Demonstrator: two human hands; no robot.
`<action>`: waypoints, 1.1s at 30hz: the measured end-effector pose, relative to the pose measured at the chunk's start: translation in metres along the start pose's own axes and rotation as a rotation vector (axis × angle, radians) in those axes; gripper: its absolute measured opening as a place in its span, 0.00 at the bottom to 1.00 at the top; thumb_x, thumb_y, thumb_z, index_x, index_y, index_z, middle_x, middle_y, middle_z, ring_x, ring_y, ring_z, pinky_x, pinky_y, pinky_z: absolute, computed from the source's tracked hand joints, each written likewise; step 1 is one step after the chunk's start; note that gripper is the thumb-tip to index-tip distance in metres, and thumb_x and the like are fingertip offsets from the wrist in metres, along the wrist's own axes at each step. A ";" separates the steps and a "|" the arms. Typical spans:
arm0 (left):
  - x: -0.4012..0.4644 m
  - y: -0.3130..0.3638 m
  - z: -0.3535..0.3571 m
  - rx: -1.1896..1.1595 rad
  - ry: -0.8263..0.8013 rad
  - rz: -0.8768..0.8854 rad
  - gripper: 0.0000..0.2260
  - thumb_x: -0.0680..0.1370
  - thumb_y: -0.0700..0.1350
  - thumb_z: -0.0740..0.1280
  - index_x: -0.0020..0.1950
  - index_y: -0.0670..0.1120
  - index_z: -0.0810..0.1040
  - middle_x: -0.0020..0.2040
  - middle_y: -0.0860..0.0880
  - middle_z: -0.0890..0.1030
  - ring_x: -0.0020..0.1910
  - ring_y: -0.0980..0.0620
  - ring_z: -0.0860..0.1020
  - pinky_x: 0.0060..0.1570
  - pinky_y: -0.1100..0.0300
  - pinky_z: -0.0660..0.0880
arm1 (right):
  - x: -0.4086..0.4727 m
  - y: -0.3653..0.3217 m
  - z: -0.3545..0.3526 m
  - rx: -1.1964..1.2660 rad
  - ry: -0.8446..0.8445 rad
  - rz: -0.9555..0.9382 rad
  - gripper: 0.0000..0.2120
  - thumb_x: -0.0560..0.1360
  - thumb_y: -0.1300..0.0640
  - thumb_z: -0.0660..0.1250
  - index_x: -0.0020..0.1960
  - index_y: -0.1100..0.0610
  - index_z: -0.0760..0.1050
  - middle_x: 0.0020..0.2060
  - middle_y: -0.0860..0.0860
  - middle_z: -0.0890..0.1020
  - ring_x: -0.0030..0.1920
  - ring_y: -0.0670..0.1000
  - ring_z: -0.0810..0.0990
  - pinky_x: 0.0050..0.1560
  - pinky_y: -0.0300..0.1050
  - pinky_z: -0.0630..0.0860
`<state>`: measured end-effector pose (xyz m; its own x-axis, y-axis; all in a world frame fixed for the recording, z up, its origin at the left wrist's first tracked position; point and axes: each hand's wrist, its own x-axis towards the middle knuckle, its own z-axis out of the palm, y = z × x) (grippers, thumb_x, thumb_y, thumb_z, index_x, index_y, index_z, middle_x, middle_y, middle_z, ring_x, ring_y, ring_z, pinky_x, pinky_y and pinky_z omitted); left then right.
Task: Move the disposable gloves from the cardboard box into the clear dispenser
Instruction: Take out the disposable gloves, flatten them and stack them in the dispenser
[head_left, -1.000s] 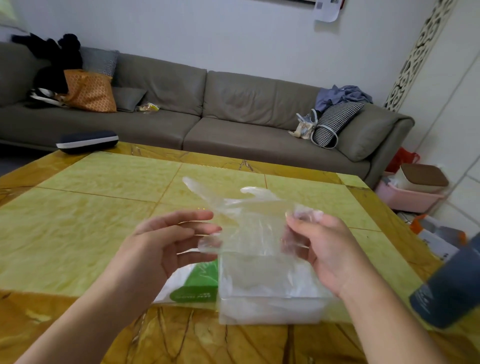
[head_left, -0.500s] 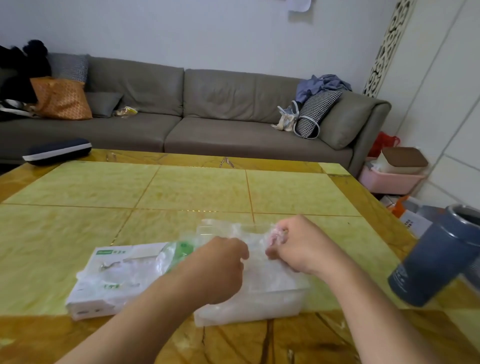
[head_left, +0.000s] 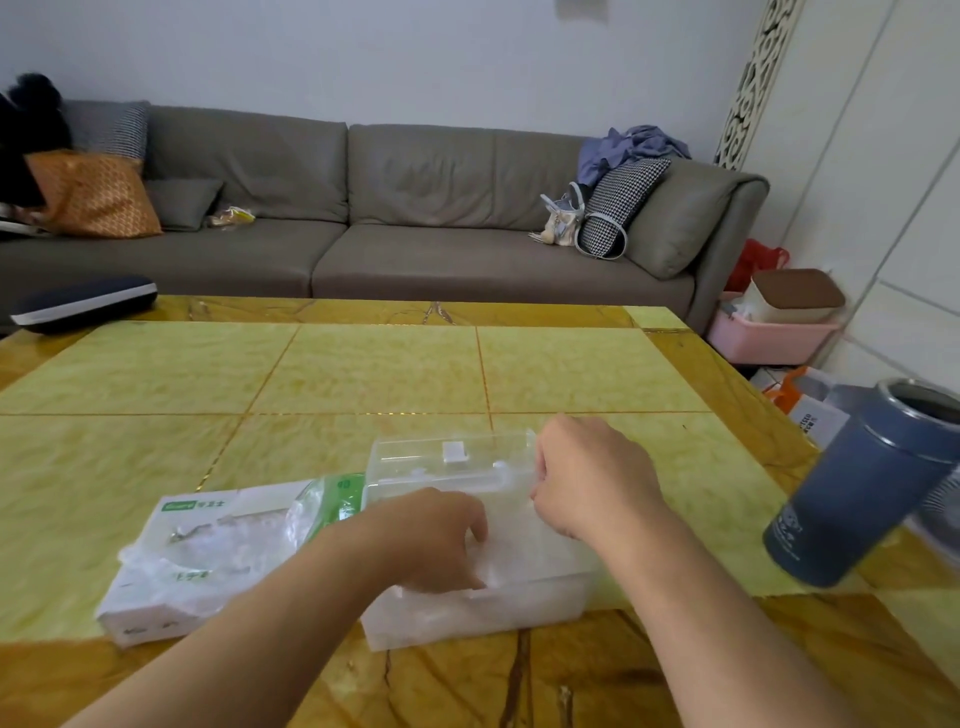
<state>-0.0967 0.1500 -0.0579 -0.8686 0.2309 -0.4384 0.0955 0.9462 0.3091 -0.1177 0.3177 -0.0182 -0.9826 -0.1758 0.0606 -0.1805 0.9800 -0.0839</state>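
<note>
Landmark: clear dispenser (head_left: 470, 551), near the front edge of the yellow table (head_left: 363, 374).

Far off to its left and back, by the table's edge: dark flat case (head_left: 85, 304).

Just beside it on the left, touching: white and green cardboard box (head_left: 187, 561). Top torn open. Thin plastic gloves (head_left: 234, 545) spilling out of the hole, so more left to move.

Over its left part: left hand (head_left: 441, 540). Palm down, fingers bent, pushing into the soft pile of gloves inside. Cannot tell if pinching any glove or only pressing.

At its back: clear lid (head_left: 452, 457), standing up and open.

At its right back corner: right hand (head_left: 582, 478). Fingers curled in, close by the lid's end. Fingertips hidden, so cannot tell if holding a bit of glove, the lid, or nothing.

Well off to its right, near the table's edge: blue metal cup (head_left: 862, 488), open at the top.

A second ago: one glove held up high in the air, stretched between both hands. Now down low, both hands at the dispenser, no glove in the air. Likely meaning: that glove now tucked inside with the rest. Next, probably back to the box for another one.
</note>
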 end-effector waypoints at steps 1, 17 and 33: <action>0.000 0.000 0.000 0.015 0.004 0.001 0.20 0.76 0.54 0.73 0.66 0.57 0.74 0.55 0.56 0.81 0.49 0.53 0.80 0.43 0.59 0.77 | -0.002 -0.003 -0.005 -0.001 0.025 -0.005 0.11 0.73 0.64 0.69 0.37 0.54 0.69 0.35 0.50 0.75 0.32 0.55 0.74 0.29 0.45 0.69; -0.005 -0.005 0.000 0.175 -0.001 0.104 0.19 0.81 0.50 0.68 0.71 0.57 0.70 0.54 0.53 0.80 0.48 0.49 0.75 0.47 0.55 0.73 | 0.000 -0.034 0.030 0.078 -0.447 0.016 0.11 0.79 0.56 0.64 0.38 0.54 0.70 0.36 0.51 0.73 0.42 0.56 0.77 0.36 0.43 0.70; -0.074 -0.041 -0.041 -0.258 0.189 0.235 0.25 0.81 0.31 0.57 0.66 0.57 0.80 0.56 0.62 0.84 0.58 0.67 0.79 0.65 0.60 0.76 | -0.010 -0.047 0.013 -0.087 -0.534 0.027 0.07 0.79 0.57 0.66 0.56 0.54 0.74 0.44 0.49 0.77 0.44 0.52 0.78 0.49 0.47 0.79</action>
<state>-0.0563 0.0851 -0.0034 -0.9143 0.3654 -0.1749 0.1978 0.7794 0.5945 -0.1001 0.2720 -0.0276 -0.8767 -0.1511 -0.4567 -0.1729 0.9849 0.0059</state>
